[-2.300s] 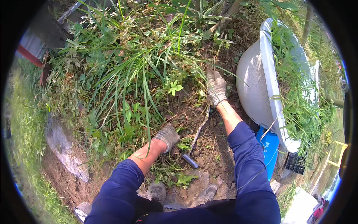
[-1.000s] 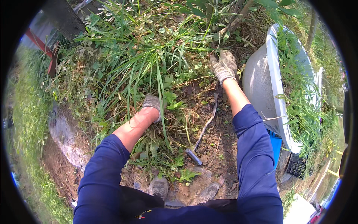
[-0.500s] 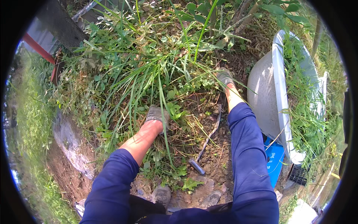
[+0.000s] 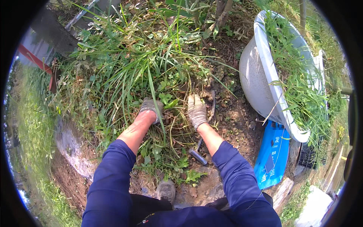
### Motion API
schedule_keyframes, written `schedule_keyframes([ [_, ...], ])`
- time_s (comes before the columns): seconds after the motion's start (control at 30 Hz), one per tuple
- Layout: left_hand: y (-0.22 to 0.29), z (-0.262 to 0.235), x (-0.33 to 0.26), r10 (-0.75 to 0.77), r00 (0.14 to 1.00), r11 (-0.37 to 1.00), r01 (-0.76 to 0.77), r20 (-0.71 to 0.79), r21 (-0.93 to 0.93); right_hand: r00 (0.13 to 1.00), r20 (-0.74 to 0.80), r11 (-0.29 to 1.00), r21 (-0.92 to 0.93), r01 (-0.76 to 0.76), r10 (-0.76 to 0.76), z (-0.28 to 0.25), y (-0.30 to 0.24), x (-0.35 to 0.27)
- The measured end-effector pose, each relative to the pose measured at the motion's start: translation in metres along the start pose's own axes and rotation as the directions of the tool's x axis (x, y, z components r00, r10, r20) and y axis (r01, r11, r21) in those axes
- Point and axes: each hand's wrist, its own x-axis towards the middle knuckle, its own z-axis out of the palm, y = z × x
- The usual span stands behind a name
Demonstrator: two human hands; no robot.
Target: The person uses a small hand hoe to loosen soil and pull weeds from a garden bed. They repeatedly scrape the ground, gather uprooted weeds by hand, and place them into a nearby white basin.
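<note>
My left hand point(image 4: 152, 107), in a grey-striped work glove, is down among the weeds point(image 4: 124, 85) with its fingers curled into the leaves and partly hidden. Close to its right, my right hand point(image 4: 196, 111), gloved in pale knit, closes on thin stems at the edge of the same growth. Beside the right hand lies a sickle on the soil; its narrow curved blade point(image 4: 213, 106) shows past the glove, and its grey handle point(image 4: 197, 156) points toward me. My right wrist covers part of its shaft.
A large white basin point(image 4: 251, 72) full of cut grass leans at the right. Below it lie a blue plastic bag point(image 4: 273, 159) and a black crate point(image 4: 310, 155). A tree trunk point(image 4: 55, 32) and red bar point(image 4: 34, 58) stand at far left. My shoe point(image 4: 165, 190) is near.
My right hand has come from beside the basin back toward me and left, down into the weeds near my left hand. The view has shifted slightly, showing more of the blue bag.
</note>
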Motion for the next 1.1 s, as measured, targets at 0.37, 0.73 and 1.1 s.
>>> schedule_keyframes([
  [0.37, 0.012, 0.023, -0.058, 0.675, 0.723, 0.720, -0.600, -0.150, 0.348, 0.362, 0.932, 0.914, -0.137, 0.381, -0.012, -0.028, -0.033, -0.063],
  [0.73, -0.095, -0.020, -0.081, -0.051, 0.986, 0.951, 0.097, -0.162, 0.292, 0.855, 0.303, 0.860, -0.433, -0.271, 0.422, -0.141, 0.015, -0.038],
  [1.1, -0.088, 0.013, -0.073, 0.026, 0.992, 0.905, 0.030, -0.124, 0.425, 0.627, 0.517, 0.596, -0.796, 0.101, 0.584, -0.083, -0.002, -0.152],
])
